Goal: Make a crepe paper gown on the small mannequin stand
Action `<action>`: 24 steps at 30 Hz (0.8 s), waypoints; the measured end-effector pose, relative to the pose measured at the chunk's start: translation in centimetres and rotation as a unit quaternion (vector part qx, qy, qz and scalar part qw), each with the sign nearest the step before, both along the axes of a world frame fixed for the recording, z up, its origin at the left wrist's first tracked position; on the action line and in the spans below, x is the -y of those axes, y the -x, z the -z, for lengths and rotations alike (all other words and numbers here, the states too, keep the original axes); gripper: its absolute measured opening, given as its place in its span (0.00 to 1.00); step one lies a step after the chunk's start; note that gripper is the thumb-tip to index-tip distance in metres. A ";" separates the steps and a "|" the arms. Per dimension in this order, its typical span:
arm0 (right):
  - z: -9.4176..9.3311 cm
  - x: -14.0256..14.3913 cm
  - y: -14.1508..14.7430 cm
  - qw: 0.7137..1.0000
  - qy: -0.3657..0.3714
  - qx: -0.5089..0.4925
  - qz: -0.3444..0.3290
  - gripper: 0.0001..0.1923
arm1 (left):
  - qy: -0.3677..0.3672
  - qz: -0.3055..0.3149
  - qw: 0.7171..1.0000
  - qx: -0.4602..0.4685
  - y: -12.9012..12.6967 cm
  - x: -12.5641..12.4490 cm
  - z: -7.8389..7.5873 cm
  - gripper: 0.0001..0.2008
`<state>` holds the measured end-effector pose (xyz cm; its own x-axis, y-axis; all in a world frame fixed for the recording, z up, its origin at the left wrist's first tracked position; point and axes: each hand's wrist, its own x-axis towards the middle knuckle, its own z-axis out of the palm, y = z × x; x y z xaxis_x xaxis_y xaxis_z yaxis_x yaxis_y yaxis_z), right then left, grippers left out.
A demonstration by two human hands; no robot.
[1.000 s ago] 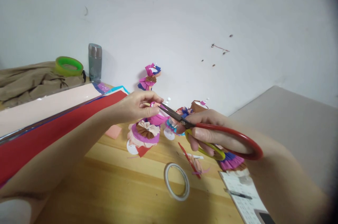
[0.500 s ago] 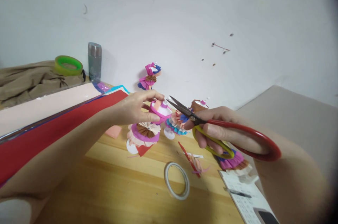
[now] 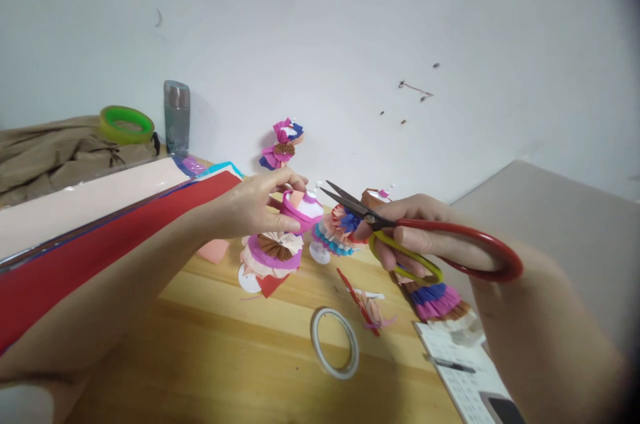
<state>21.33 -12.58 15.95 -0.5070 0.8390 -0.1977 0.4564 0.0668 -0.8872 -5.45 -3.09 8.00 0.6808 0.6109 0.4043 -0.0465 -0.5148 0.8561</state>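
Observation:
My left hand (image 3: 255,207) pinches a small pink and white paper piece (image 3: 301,208) held above the wooden table (image 3: 210,357). My right hand (image 3: 417,237) grips scissors (image 3: 400,227) with a red and a yellow loop; the blades are slightly apart and point left, a short gap from the paper piece. Just below my left hand stands a folded paper flower (image 3: 273,254) in pink, cream and brown. Another pleated paper ornament (image 3: 336,232) sits behind the scissor blades.
A roll of white tape (image 3: 335,343) lies on the table. Red (image 3: 75,257) and cream paper sheets (image 3: 85,197) lie left, with a green tape roll (image 3: 126,124), a grey bottle (image 3: 177,116) and a tan cloth (image 3: 55,154) behind. A notepad with pen (image 3: 457,364) is at the right.
The scissors pulled away to the right from the paper piece and their blades opened a little. My left hand stayed put with the piece.

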 end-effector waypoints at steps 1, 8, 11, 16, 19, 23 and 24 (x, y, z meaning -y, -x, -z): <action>-0.1 -0.1 -0.2 1.000 0.002 -0.007 -0.010 0.23 | 0.000 0.001 1.000 -0.001 0.0 0.0 0.0 0.19; -1.2 -2.1 0.6 0.998 0.016 0.012 -0.058 0.20 | 0.021 -0.003 1.000 0.003 0.0 0.1 -0.1 0.31; -1.9 -2.9 0.5 0.996 0.028 0.026 -0.079 0.20 | 0.044 0.012 0.999 0.011 0.0 0.1 0.0 0.40; -1.8 -2.8 -0.3 0.994 0.040 0.018 -0.096 0.24 | 0.058 0.017 0.998 0.018 -0.1 0.2 0.1 0.46; -1.1 -2.7 -0.5 0.992 0.045 0.007 -0.116 0.24 | 0.057 0.038 0.998 0.009 -0.3 0.6 0.0 0.45; -1.0 -2.7 -0.8 0.990 0.037 -0.003 -0.139 0.24 | 0.057 0.006 0.998 0.011 -0.7 0.9 0.1 0.45; -1.1 -2.7 -1.0 0.990 0.031 -0.008 -0.138 0.24 | 0.062 0.002 0.998 0.013 -0.8 0.9 0.2 0.45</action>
